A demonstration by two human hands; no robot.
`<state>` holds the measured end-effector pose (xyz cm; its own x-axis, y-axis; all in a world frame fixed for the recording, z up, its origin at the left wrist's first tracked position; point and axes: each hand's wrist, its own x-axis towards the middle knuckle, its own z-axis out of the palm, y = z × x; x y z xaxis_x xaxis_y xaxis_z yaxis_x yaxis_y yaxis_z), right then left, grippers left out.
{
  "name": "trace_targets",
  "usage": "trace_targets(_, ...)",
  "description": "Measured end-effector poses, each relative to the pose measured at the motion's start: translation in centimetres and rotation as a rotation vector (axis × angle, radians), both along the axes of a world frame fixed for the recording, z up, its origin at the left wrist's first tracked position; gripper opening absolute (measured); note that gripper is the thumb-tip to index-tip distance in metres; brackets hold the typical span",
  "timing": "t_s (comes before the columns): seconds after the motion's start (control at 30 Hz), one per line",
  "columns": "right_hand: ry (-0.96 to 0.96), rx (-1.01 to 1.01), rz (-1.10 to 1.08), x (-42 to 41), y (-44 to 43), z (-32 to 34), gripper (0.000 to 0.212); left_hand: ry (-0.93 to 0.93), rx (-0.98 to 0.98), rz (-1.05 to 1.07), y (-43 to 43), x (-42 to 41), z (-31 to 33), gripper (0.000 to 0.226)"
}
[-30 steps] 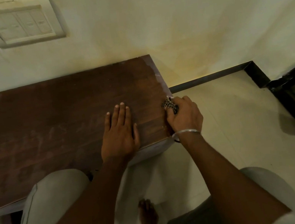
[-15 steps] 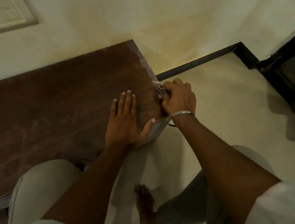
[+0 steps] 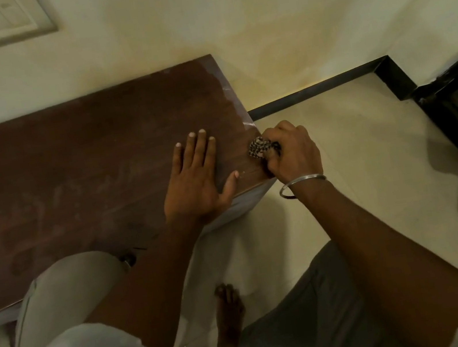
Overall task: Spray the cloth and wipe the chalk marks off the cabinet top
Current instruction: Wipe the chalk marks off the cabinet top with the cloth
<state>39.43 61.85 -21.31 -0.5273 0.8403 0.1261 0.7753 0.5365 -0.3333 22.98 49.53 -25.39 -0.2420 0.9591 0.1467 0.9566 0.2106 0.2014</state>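
at the cabinet top's (image 3: 84, 167) right edge, right hand (image 3: 294, 152) fingers curled round cloth (image 3: 258, 147) — left hand (image 3: 195, 179) flat

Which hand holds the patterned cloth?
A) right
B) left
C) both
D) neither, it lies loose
A: the right hand grips the patterned cloth at the end of the cabinet top; the left hand rests flat on the wood, fingers straight.

No text, label, brand or number can be read anywhere.
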Motion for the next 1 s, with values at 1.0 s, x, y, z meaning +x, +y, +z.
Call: trace_targets(1.0,-0.009,0.063,0.025,-7.2,5.4,-0.2,0.026,-0.084,-0.02,0.199,0.9,0.2,0.4,0.075)
